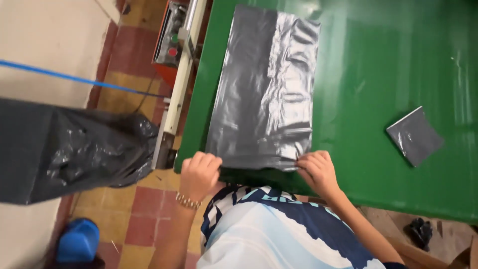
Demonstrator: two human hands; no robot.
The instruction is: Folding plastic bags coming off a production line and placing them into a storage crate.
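Green tabletop [378, 149] fills most of what I look down on, with red and yellow floor tiles [142, 219] off at nine o'clock. Both my hands are closed on the near edge of a flat grey plastic bag [266, 89]: my left hand [199, 174] curls its fingers over the corner at seven o'clock of the sheet, and my right hand [317, 172] pinches the corner at five o'clock, where the film is bunched into small folds. The bag lies spread on the table, stretching away from me toward twelve o'clock, its right half wrinkled and shiny.

From this grip, I judge the main risks to be these. My right pinch sits on gathered film, so a pull could drag crooked and set a crease or skew any fold. The plastic looks thin and slick; if my fingers tighten unevenly it might slip from one hand, or stretch where the wrinkles crowd. The bag's left edge runs close to the table edge at nine o'clock, so a sideways tug could slide it off toward the orange sealing machine [172, 35] with its long pale bar [177, 94].

Farther out, a small folded grey square [414, 135] rests at three o'clock, well apart from the bag. At nine o'clock a large dark bag [69, 149] bulges above the floor, a blue line [74, 78] crosses over it, and a blue rounded object [77, 241] sits at eight o'clock; I cannot tell what it is.
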